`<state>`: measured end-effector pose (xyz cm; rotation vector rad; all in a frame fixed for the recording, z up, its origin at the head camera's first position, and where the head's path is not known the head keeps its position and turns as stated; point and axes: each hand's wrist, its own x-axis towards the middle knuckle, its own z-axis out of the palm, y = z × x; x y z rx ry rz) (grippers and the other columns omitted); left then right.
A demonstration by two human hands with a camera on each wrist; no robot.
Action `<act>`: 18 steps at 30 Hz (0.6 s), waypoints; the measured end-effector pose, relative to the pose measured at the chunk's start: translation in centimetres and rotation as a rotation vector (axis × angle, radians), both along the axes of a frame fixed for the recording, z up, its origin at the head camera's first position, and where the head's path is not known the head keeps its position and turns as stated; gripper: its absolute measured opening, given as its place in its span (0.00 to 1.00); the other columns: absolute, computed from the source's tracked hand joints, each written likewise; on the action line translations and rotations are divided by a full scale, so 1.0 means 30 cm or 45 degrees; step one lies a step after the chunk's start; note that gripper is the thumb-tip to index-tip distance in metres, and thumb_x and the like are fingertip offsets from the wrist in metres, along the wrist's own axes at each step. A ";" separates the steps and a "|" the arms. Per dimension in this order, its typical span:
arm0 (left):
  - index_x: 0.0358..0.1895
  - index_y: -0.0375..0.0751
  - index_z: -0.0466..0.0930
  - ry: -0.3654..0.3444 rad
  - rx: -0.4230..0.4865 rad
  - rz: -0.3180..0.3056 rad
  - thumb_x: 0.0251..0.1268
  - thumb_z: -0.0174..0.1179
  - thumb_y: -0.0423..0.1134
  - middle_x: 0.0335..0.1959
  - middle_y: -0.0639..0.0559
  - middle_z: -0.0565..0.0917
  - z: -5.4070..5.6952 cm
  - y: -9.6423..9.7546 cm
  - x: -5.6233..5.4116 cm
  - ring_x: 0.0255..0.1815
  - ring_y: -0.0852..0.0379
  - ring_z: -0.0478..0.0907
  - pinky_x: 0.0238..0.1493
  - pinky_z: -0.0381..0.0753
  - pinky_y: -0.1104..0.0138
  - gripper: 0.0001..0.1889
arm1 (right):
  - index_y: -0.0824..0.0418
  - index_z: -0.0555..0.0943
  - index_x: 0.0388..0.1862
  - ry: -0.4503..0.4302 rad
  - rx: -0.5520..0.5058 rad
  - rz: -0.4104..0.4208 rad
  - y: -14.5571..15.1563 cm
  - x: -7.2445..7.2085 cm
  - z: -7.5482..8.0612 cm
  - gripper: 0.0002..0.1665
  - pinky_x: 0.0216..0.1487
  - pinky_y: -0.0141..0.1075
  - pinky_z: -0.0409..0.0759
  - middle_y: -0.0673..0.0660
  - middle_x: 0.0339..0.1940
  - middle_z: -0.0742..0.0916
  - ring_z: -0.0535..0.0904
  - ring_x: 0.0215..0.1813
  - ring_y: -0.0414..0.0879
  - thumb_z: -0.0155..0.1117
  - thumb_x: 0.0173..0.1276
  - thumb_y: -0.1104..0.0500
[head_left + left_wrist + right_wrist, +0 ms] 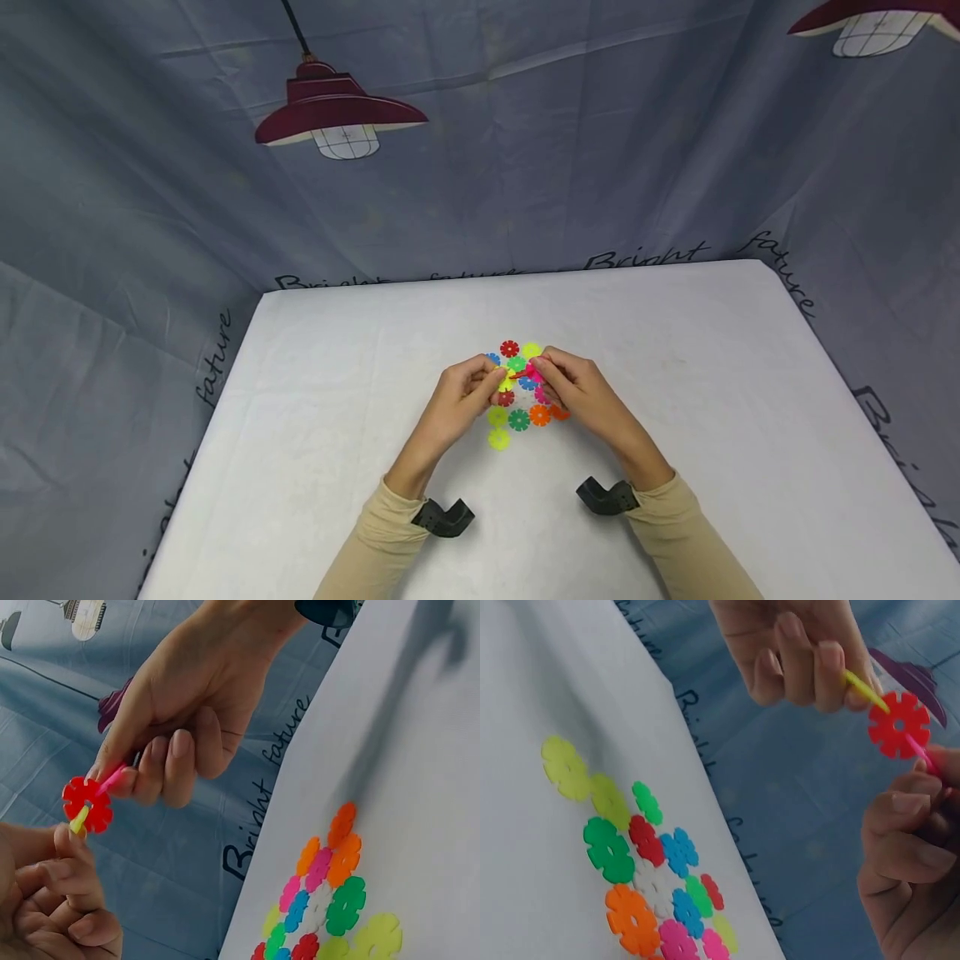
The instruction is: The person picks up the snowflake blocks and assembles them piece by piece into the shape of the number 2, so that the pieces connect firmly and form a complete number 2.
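Observation:
Above the table, a red notched plastic disc [78, 796] hangs between both hands, with a yellow disc [864, 689] and a pink disc [922, 754] slotted into its edge at an angle. My left hand [467, 392] pinches the yellow disc between thumb and fingers. On the other side my right hand [576, 385] pinches the pink disc. In the right wrist view the red disc faces the camera, while the yellow and pink ones show nearly edge-on. Fingers cover much of both held discs.
Loose notched discs lie on the white table [315, 433] under the hands, among them a green disc [608, 850], an orange disc [632, 920], a yellow-green disc [565, 768] and a white disc [654, 887]. A grey printed curtain [525, 167] hangs behind the table.

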<state>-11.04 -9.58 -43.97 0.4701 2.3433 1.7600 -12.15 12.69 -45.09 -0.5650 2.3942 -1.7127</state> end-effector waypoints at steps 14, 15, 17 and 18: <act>0.41 0.44 0.77 -0.009 -0.145 -0.180 0.84 0.50 0.48 0.25 0.54 0.70 -0.006 -0.028 -0.009 0.25 0.58 0.68 0.30 0.68 0.70 0.14 | 0.59 0.71 0.22 0.051 -0.084 0.135 -0.010 -0.009 -0.049 0.20 0.22 0.32 0.63 0.49 0.17 0.68 0.62 0.19 0.38 0.63 0.77 0.61; 0.40 0.44 0.76 -0.008 -0.156 -0.204 0.84 0.49 0.49 0.25 0.55 0.69 -0.010 -0.025 -0.009 0.25 0.59 0.68 0.31 0.68 0.71 0.14 | 0.59 0.71 0.22 0.047 -0.071 0.156 -0.017 -0.007 -0.052 0.20 0.23 0.31 0.63 0.49 0.17 0.68 0.62 0.19 0.37 0.63 0.77 0.61; 0.39 0.45 0.74 0.000 -0.189 -0.243 0.85 0.47 0.49 0.24 0.55 0.67 -0.016 -0.019 -0.008 0.25 0.61 0.65 0.32 0.65 0.71 0.15 | 0.58 0.72 0.22 0.029 -0.057 0.183 -0.029 -0.005 -0.055 0.20 0.24 0.31 0.63 0.48 0.18 0.68 0.62 0.20 0.36 0.63 0.77 0.61; 0.38 0.45 0.73 0.005 -0.201 -0.259 0.85 0.47 0.49 0.24 0.55 0.66 -0.019 -0.018 -0.008 0.25 0.62 0.63 0.32 0.64 0.71 0.15 | 0.58 0.72 0.22 0.021 -0.046 0.184 -0.034 -0.004 -0.057 0.20 0.24 0.31 0.62 0.47 0.18 0.68 0.61 0.20 0.36 0.63 0.77 0.60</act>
